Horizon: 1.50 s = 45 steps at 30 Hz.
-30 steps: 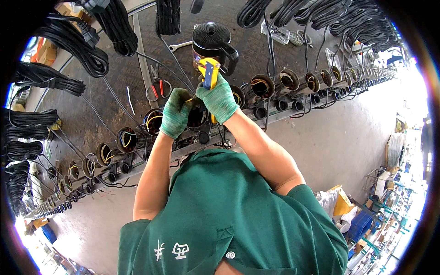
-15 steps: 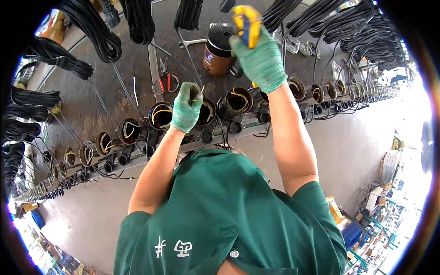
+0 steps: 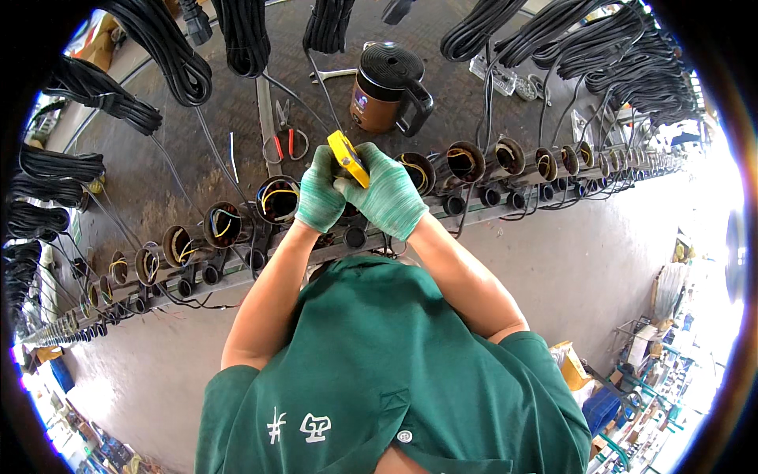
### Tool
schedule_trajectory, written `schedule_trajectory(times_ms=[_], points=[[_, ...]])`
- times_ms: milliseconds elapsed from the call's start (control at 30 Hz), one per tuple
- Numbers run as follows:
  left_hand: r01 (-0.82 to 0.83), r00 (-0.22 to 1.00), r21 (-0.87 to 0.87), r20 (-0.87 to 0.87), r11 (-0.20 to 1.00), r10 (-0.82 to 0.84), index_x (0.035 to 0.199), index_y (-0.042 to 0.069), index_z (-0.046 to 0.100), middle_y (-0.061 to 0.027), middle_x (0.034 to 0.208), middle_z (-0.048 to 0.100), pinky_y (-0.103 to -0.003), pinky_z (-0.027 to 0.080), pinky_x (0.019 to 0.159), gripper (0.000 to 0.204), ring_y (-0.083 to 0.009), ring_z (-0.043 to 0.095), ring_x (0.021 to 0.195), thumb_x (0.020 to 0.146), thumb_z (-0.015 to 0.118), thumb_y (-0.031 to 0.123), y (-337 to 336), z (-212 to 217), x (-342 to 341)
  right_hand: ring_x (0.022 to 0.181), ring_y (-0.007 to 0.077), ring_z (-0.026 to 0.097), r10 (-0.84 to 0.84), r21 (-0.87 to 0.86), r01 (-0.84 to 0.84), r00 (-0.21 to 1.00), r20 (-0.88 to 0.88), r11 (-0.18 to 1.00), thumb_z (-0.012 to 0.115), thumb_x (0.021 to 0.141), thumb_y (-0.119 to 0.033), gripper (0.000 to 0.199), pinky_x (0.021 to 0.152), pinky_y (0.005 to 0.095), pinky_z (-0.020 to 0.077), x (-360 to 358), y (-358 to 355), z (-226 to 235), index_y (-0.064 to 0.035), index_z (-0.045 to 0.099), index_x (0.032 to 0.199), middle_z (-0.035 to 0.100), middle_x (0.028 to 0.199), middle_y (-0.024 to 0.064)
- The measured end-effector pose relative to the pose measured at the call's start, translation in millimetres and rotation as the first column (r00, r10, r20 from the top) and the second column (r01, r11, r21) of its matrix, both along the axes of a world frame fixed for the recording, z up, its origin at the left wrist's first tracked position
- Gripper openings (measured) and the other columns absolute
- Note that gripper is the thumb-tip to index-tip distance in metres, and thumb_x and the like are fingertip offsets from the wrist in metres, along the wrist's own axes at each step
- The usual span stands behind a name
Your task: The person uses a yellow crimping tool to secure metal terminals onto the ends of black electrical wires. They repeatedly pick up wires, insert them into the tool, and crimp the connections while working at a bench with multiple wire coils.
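Note:
Both my hands wear green knit gloves and meet above the row of round metal housings. My right hand [image 3: 388, 192] is closed around a yellow tool [image 3: 347, 158], which looks like a wire stripper, its head tilted up and left. My left hand [image 3: 319, 193] is closed right against the tool, pinching a thin wire whose end is now hidden by the tool and fingers. Below them, the housing they cover is mostly out of sight. To the left stands an open housing [image 3: 278, 199] with yellow, white and blue wires inside; another housing [image 3: 416, 173] is right of my hands.
A brown mug [image 3: 375, 91] with a black lid and handle stands beyond my hands. Red-handled scissors [image 3: 286, 144] and a wrench [image 3: 335, 74] lie on the dark bench. Bundled black cables [image 3: 239, 35] hang along the far side, their leads running to the housings.
My right hand has come down and left from beside the mug, bringing the yellow tool to my left hand. The left hand has stayed almost in place.

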<state>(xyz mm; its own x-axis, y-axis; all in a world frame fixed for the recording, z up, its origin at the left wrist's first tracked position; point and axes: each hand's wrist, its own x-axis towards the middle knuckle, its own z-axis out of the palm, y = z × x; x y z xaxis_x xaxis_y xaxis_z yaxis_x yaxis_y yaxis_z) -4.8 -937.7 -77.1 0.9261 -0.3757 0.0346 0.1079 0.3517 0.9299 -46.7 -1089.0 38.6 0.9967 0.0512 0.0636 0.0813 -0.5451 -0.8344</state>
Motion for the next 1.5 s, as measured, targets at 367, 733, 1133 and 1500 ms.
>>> schedule_trajectory(times_ms=[367, 733, 1133, 1500], points=[[0.122, 0.979, 0.371, 0.108, 0.921, -0.173, 0.131, 0.0, 0.062, -0.0088, 0.117, 0.072, -0.031, 0.052, 0.099, 0.037, -0.0154, 0.065, 0.107, 0.095, 0.06, -0.007, 12.6, 60.0, 6.9, 0.081, 0.0372, 0.069, -0.192, 0.183, 0.204, 0.978, -0.079, 0.962, 0.071, 0.09, -0.006, 0.032, 0.074, 0.0414, 0.0542, 13.4, -20.5, -30.9, -0.0025, 0.057, 0.119, 0.071, 0.093, 0.0197], [0.193, 0.976, 0.556, -0.021, 0.809, -0.218, 0.121, -0.001, 0.069, -0.0048, 0.097, 0.074, -0.029, 0.054, 0.074, 0.023, -0.0101, 0.063, 0.078, 0.103, 0.068, 0.012, 13.6, 76.0, 18.4, 0.088, 0.0148, 0.063, -0.126, 0.128, 0.137, 0.988, -0.089, 0.982, 0.073, 0.092, -0.004, 0.039, 0.081, 0.0293, 0.0525, 21.5, -23.8, -29.5, -0.0028, 0.055, 0.127, 0.066, 0.1, 0.0033], [-0.014, 0.998, 0.534, 0.057, 0.845, -0.02, 0.115, 0.001, 0.072, -0.0018, 0.089, 0.072, -0.027, 0.052, 0.069, 0.015, -0.0085, 0.062, 0.077, 0.102, 0.068, 0.009, 13.7, 60.3, 7.3, 0.106, 0.0113, 0.063, 0.255, 0.793, 0.284, 0.842, -0.475, 0.539, 0.069, 0.103, -0.03, 0.051, 0.094, 0.0291, 0.0525, -29.5, -62.8, -4.8, -0.0021, 0.057, 0.143, 0.067, 0.116, 0.003], [0.002, 0.997, 0.502, 0.064, 0.865, -0.039, 0.115, 0.0, 0.072, -0.0029, 0.087, 0.072, -0.026, 0.052, 0.067, 0.016, -0.0086, 0.063, 0.073, 0.101, 0.07, 0.007, 15.2, 56.7, 7.3, 0.093, 0.0163, 0.072, 0.386, 0.825, 0.265, 0.784, -0.486, 0.5, 0.069, 0.104, -0.034, 0.045, 0.083, 0.034, 0.062, -23.0, -70.6, -20.4, -0.0059, 0.059, 0.137, 0.072, 0.112, 0.0063]])
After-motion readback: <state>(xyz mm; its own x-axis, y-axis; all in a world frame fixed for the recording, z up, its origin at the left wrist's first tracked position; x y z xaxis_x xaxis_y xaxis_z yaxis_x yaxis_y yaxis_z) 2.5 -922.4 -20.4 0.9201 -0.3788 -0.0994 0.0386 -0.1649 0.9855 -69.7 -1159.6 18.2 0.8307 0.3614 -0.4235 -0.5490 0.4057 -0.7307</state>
